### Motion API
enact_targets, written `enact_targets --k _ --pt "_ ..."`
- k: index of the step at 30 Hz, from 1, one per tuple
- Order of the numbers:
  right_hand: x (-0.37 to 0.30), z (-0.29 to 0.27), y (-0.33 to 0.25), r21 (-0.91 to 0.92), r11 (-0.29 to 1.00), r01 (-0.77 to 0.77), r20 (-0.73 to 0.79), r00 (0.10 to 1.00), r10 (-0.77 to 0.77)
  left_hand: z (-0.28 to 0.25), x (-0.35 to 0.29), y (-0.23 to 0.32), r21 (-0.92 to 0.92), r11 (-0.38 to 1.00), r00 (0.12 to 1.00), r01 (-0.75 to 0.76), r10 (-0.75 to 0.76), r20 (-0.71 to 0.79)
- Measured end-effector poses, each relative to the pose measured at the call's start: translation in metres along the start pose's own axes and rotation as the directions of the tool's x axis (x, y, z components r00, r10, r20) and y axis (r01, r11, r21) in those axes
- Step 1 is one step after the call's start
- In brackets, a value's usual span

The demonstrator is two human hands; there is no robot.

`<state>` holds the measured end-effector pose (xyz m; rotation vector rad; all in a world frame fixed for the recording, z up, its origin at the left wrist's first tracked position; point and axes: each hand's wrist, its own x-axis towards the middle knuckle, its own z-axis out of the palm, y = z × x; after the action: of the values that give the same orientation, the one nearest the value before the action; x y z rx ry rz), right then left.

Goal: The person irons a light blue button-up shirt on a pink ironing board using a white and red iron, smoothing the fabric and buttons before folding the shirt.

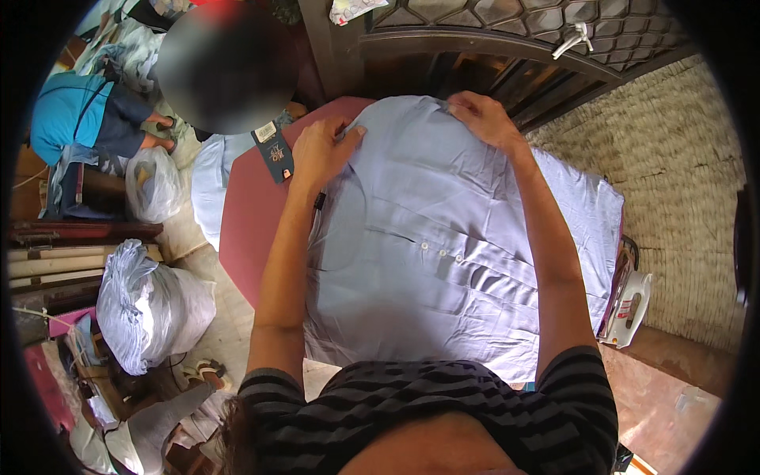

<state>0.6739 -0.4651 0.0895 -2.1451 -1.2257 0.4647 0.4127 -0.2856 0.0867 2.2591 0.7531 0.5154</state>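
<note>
A light blue button-up shirt (396, 309) lies spread over a maroon padded ironing board (265, 218), its front placket with several white buttons facing up. At the shirt's far left edge, my left hand (321, 154) rests with thumb apart from the fingers, the thumb touching the cloth. My right hand (484, 119) is at the far edge of the shirt, fingers closed on the fabric there. A dark hang tag (273, 154) lies on the board beside my left hand. Creases run across the shirt between my forearms.
A white iron (631, 309) stands at the board's right end. Beyond the board is a dark metal lattice door (507, 47). On the left floor sit a filled plastic bag (154, 309) and a smaller bag (153, 186). A person in blue (75, 111) is bending at far left.
</note>
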Motion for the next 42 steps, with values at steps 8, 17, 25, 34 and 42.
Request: enact_targets --k 8,17,25,34,42 --pt "0.051 0.054 -0.062 -0.082 0.898 0.432 0.062 0.902 -0.428 0.009 -0.003 -0.014 -0.622 0.783 0.999 -0.026 0.005 -0.036" --pt "0.05 0.076 -0.078 -0.213 0.863 0.458 -0.186 0.848 -0.497 -0.004 -0.002 -0.001 -0.585 0.8 0.972 0.134 0.009 0.235" --pt "0.055 0.084 -0.086 -0.182 0.89 0.418 0.082 0.909 -0.41 0.007 -0.007 -0.019 -0.425 0.902 0.997 -0.075 0.058 -0.052" --pt "0.025 0.12 -0.093 -0.334 0.759 0.558 -0.06 0.791 -0.608 -0.018 -0.031 -0.026 -0.029 0.991 0.981 -0.128 0.122 -0.152" --pt "-0.045 0.1 -0.093 -0.218 0.74 0.636 -0.065 0.747 -0.661 -0.074 -0.174 0.002 0.272 0.958 0.995 0.096 -0.094 -0.021"
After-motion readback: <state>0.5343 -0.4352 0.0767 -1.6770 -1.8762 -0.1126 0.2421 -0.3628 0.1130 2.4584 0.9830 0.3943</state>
